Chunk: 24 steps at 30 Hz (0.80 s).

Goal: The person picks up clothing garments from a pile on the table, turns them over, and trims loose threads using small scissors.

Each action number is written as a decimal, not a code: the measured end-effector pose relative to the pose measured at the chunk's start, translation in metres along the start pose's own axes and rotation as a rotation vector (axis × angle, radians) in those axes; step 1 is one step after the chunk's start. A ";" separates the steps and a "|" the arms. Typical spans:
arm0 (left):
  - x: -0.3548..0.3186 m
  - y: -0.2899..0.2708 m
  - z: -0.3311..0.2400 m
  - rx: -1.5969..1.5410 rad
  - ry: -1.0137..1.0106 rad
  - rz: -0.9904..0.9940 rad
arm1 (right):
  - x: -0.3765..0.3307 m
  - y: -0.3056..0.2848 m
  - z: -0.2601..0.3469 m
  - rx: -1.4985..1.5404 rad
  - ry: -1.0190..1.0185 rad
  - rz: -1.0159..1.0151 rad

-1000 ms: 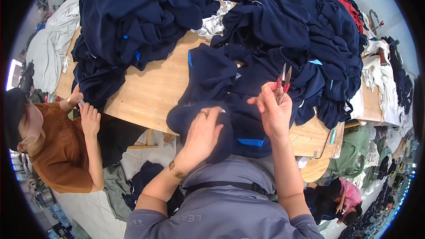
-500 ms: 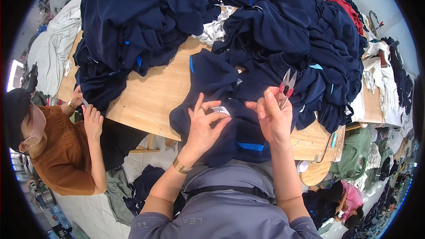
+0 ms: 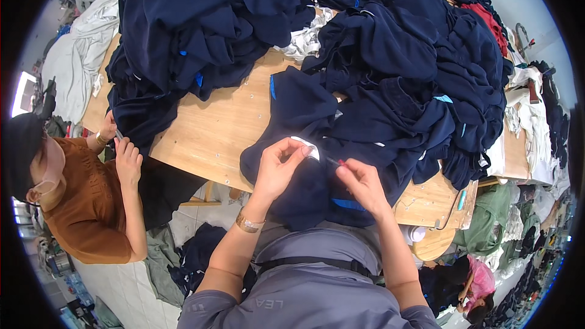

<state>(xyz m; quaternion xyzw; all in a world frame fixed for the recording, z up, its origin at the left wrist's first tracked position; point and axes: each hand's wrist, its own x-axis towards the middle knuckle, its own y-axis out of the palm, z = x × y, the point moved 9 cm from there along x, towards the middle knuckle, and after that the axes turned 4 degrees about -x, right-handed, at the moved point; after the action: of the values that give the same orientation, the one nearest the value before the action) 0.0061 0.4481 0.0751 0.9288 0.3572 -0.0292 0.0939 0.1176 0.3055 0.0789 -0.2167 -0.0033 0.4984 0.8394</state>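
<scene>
A navy garment (image 3: 295, 198) with bright blue trim lies over the table edge in front of me. My left hand (image 3: 277, 169) pinches a small white label (image 3: 313, 150) on this cloth between thumb and fingertips. Just to its right, my right hand (image 3: 364, 187) is closed around red-handled thread snips (image 3: 334, 161). Their blades point left, toward the label; motion blur hides whether they are parted or touch a thread.
Navy garments form a big heap (image 3: 201, 18) at the far left and another (image 3: 402, 42) at the far right of the wooden table (image 3: 213, 122). A co-worker in a brown shirt (image 3: 91, 201) stands close on the left. A round wooden stool (image 3: 436, 244) stands at the near right.
My right hand has come down and left, and the snips, upright before, now point toward the label. The left hand's spread fingers have drawn together on the label.
</scene>
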 end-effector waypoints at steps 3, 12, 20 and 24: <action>0.000 0.000 -0.002 -0.004 -0.014 0.005 | -0.001 0.001 0.023 -0.343 -0.071 0.026; -0.001 0.001 -0.001 -0.028 -0.009 0.010 | 0.012 0.006 0.034 -0.437 -0.040 0.074; -0.001 -0.001 -0.003 -0.075 0.005 0.000 | 0.015 0.008 0.040 -0.505 -0.073 0.093; -0.007 -0.019 -0.024 -0.171 0.024 -0.053 | 0.015 -0.008 0.017 -0.257 -0.029 -0.004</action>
<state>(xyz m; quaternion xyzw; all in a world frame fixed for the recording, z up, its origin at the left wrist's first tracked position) -0.0121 0.4616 0.0970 0.9079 0.3839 0.0104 0.1679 0.1284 0.3212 0.0940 -0.3150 -0.0797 0.4955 0.8056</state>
